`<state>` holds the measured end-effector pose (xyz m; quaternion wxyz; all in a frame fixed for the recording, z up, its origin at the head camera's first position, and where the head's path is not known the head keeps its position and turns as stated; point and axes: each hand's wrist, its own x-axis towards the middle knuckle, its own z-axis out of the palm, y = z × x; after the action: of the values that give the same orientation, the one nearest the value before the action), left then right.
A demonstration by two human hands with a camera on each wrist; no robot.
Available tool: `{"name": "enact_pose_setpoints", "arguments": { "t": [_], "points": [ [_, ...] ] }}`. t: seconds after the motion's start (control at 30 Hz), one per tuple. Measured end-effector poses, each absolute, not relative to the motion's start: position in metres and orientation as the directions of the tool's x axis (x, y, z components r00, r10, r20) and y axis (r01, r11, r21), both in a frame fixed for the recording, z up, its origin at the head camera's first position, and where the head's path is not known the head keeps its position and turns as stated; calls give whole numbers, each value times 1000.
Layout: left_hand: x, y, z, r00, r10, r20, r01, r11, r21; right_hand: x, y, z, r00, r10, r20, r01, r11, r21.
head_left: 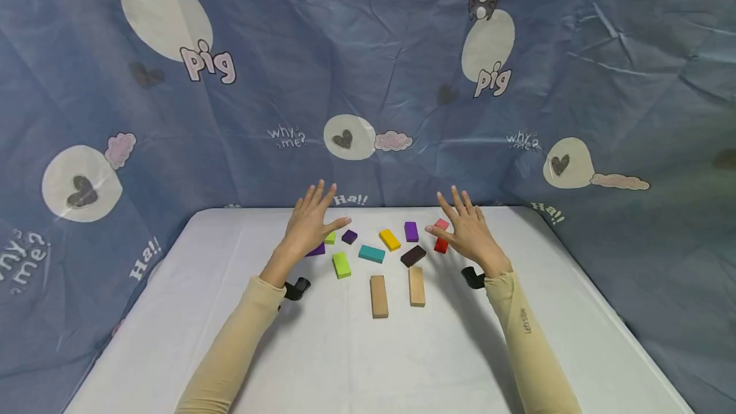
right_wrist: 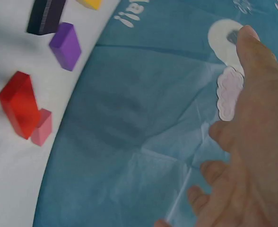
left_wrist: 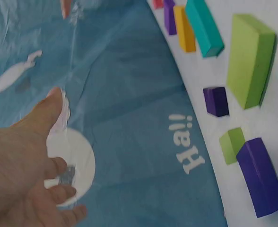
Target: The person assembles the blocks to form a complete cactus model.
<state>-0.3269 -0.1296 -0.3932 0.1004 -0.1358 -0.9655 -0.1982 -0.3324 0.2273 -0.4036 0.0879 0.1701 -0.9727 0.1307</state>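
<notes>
Both hands are raised over the white table with fingers spread, holding nothing. My left hand is nearest an indigo block, a small green block and a small dark purple block. My right hand hovers by a red block and a small pink block. Between the hands lie a lime block, a teal block, a yellow block, a purple block and a black block. Closer to me are two plain wooden blocks, a left one and a right one.
A blue printed cloth hangs behind the table and along its sides. Black wrist mounts show below each hand, a left one and a right one. The forearms cast shadows on the white surface.
</notes>
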Motion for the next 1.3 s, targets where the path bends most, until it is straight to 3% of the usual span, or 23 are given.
{"name": "enact_pose_setpoints", "arguments": {
  "t": [0.3,0.67,0.97,1.3],
  "points": [
    [-316,-107,-406,-853,446,271,510,823,249,-327,230,-418,-865,-448,226,-501,799,-334],
    [-298,-94,-438,-738,633,237,675,696,244,-314,223,-443,-814,-550,187,-574,713,-402],
    [-285,-86,-455,-689,694,209,724,640,258,-304,217,-463,-794,-603,78,-572,697,-432],
    [-273,-82,-465,-700,695,162,708,648,281,-302,217,-472,-808,-589,28,-538,717,-444]
  ]
}}
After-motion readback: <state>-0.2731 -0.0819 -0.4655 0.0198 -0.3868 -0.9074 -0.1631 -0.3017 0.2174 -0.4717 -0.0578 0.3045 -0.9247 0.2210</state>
